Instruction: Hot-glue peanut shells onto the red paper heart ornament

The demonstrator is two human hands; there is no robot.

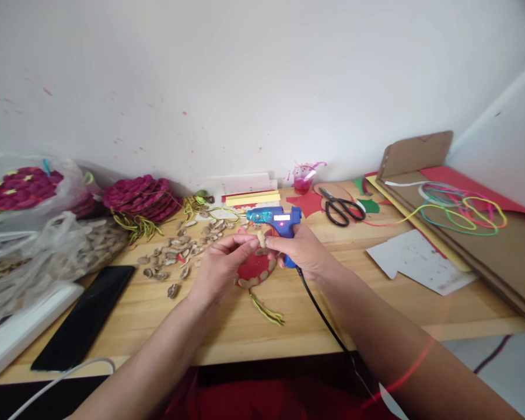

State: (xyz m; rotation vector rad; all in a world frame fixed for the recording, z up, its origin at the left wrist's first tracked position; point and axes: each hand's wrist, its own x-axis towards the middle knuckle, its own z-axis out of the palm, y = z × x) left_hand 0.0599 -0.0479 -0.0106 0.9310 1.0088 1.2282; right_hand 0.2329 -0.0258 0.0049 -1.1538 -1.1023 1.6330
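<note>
My left hand (227,259) pinches a peanut shell (261,238) between thumb and fingers. My right hand (304,251) is wrapped round a blue hot glue gun (284,219), whose nozzle points left; its thumb reaches close to the shell, and I cannot tell if it touches. Below both hands a red disc (251,269) lies on the table, with peanut shells along its rim. A yellow-green yarn tassel (266,312) hangs from its near edge. My hands hide part of the disc. Loose peanut shells (170,251) are scattered to the left of my left hand.
Black scissors (341,210) and a cup of pink liquid (303,181) stand beyond my right hand. Cardboard (499,256) and coloured cord (464,210) are at right. A black phone (85,315), plastic bags (35,256) and purple shell discs (140,198) occupy the left. The gun's cord (319,312) trails down.
</note>
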